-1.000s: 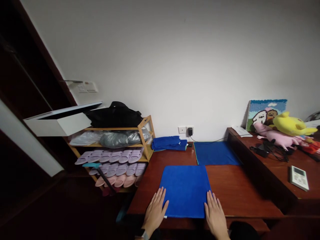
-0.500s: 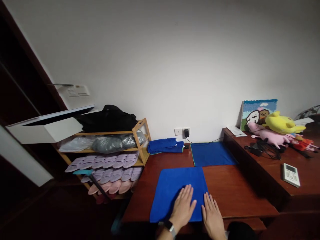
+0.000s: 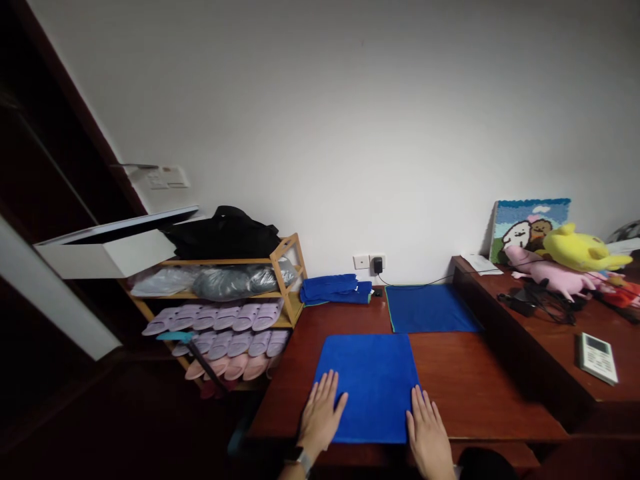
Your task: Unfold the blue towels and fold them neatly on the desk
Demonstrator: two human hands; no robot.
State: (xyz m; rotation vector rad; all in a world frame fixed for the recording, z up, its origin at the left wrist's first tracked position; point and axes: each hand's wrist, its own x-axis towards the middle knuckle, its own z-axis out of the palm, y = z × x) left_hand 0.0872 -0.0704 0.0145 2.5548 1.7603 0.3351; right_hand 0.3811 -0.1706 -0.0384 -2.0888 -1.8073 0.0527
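Note:
A blue cloth lies spread flat on the reddish-brown wooden table. My left hand rests on the cloth's left edge, fingers stretched out and pointing away from me. On the opposite edge, my right hand lies flat, its fingers partly on the cloth and partly on the wood. Neither hand grips anything. Farther back, a second blue cloth with a green edge is laid out flat. Left of that one, several folded blue cloths are piled against the wall.
On the left, a wooden rack holds several slippers, plastic-wrapped items and a black bag. A raised desk on the right bears plush toys, cables and a white remote-like device. A charger is plugged into the wall.
My left hand has moved left, from the middle of the near cloth to its left edge. My right hand stays at the right edge. The view has shifted slightly left.

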